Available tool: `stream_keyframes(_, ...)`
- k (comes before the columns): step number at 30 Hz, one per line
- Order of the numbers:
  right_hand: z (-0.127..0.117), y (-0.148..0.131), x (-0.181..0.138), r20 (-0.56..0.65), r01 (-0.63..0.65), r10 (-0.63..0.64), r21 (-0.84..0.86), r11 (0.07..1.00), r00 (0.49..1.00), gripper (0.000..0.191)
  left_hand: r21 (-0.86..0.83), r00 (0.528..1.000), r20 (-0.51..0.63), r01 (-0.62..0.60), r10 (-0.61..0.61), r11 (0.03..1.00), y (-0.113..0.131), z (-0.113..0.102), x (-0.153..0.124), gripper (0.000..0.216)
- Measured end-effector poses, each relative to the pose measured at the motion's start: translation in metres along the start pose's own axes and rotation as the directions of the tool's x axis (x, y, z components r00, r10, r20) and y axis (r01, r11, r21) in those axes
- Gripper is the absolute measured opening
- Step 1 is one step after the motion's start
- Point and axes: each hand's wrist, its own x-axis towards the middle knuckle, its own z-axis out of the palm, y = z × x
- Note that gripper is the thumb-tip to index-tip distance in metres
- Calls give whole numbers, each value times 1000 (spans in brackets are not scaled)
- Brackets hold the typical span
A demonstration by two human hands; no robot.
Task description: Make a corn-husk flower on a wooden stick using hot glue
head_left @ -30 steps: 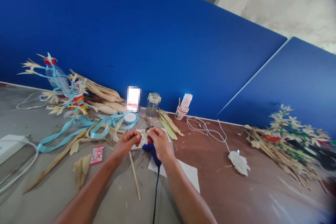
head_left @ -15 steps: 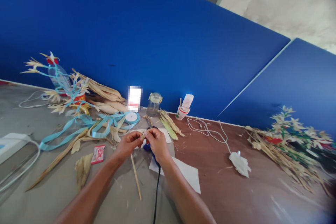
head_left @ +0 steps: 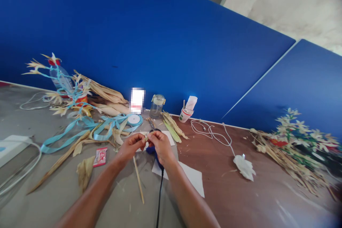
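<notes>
My left hand [head_left: 134,141] and my right hand [head_left: 159,143] meet over the table, thumbs and fingers pinched together. Between their fingertips is a small pale piece [head_left: 146,138], perhaps dried husk; fingers cover much of it. Behind and below my right hand lies a dark blue tool [head_left: 150,150] with a black cord [head_left: 160,196], largely hidden. Scissors [head_left: 151,124] lie just beyond the fingertips. White paper [head_left: 191,178] shows beneath my right forearm. A thin wooden stick [head_left: 139,181] rests between my arms.
Left stand blue-stemmed husk flowers [head_left: 60,82], light blue ribbon [head_left: 61,140] and dried corn husks [head_left: 107,92]. A lidded glass jar [head_left: 157,107] and a paper cup [head_left: 185,114] stand by the blue partition [head_left: 160,42]. A white cable [head_left: 213,133] and another flower bunch [head_left: 296,128] are right.
Both hands stay in nearly the same place. The fingertips have shifted slightly around the small pale piece, the right hand turning a little. Nothing else has moved.
</notes>
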Motion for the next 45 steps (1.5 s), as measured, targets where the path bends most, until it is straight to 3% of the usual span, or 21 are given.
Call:
stream_keyframes(4, -4, -2, 1, 20, 54, -52, -122, 991, 998, 17, -113, 996, -91, -15, 4, 993, 2, -1, -1, 28)
stream_keyframes(7, -6, -3, 1, 32, 94, -89, -251, 963, 996, 18, -104, 993, -115, -13, 1, 994, 5, -2, -1, 26)
stream_keyframes(13, -7, 2, 1, 172, 99, -30, -405, 909, 985, 22, -11, 997, -76, 22, -23, 1000, 0, -3, 1, 23)
stream_keyframes(20, -9, -4, -1, 231, 176, -50, -565, 806, 972, 20, -25, 999, -12, 39, -40, 999, 4, -4, -1, 19)
stream_keyframes(37, -14, -7, -1, 297, 209, 5, -682, 701, 955, 19, 91, 992, 65, 102, -108, 991, 4, -4, -1, 16)
stream_keyframes(40, -15, -8, 0, 265, 204, -30, -661, 722, 964, 10, 63, 997, 2, 73, -73, 995, 1, -5, 0, 17)
stream_keyframes(43, -18, -10, 1, 161, 187, -107, -641, 744, 981, 13, -42, 984, -178, 2, -9, 999, -1, -7, 4, 20)
stream_keyframes(45, -21, -11, 2, 120, 173, -125, -645, 744, 985, 14, -112, 948, -316, -64, 26, 992, 0, -10, 7, 23)
